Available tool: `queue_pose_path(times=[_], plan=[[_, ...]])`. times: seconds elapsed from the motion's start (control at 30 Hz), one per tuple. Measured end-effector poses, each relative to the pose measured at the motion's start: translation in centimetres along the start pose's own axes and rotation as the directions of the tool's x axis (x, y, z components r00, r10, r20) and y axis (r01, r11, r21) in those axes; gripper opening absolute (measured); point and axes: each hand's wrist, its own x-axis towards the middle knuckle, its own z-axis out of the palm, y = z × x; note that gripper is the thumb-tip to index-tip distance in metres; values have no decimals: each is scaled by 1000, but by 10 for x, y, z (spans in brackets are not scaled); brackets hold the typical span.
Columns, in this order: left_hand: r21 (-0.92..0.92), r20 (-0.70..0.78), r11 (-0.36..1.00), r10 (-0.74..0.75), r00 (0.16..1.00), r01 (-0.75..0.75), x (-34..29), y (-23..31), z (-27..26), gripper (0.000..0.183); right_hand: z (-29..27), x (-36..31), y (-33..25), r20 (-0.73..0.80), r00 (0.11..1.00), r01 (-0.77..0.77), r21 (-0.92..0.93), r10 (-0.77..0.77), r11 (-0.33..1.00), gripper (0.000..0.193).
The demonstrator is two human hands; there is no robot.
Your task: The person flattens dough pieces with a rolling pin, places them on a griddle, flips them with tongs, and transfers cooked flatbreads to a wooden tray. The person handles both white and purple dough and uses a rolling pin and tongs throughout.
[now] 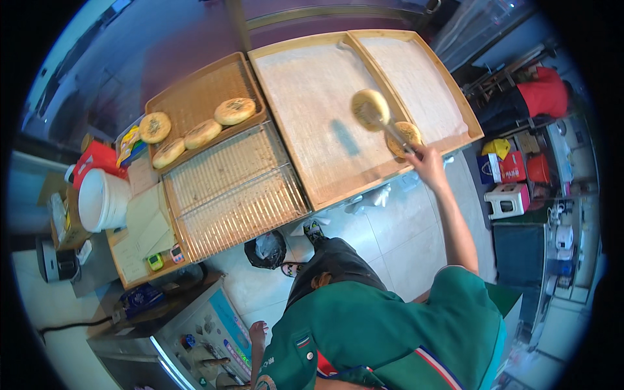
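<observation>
My right hand is closed round the handle of metal tongs, which are smeared by motion. At their far end a round golden flatbread is raised above the large paper-lined wooden tray. Partly behind the tongs, a second round flatbread lies by that tray's divider. My left hand hangs low at my side, away from the table, its fingers loosely apart and nothing seen in them. Several more flatbreads lie on the brown tray at the left.
A wire rack sits in front of the brown tray. Beside it are a white bucket, papers and two small timers. A black-lined bin stands on the floor below. At the far right, a person in red bends over near shelves.
</observation>
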Motion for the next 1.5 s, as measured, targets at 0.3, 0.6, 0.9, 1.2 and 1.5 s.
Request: queue_pose_path(times=[0.3,0.6,0.9,1.2,1.5], plan=[[-23,120,995,98,988,-96,67,-77,2,23,-39,-9,36,133,946,-259,-237,295,936,25],[-244,350,961,-37,936,129,98,-26,-11,21,-42,1,59,105,974,-158,-316,200,936,29],[48,249,980,175,953,-192,87,6,19,23,-64,-31,47,-26,958,-276,-341,285,898,32],[-185,213,979,120,970,-81,119,-10,22,24,-64,-64,44,-59,959,-277,-374,276,885,28],[-125,100,989,88,991,-75,70,69,37,23,-24,-28,8,132,957,-289,374,258,881,35]])
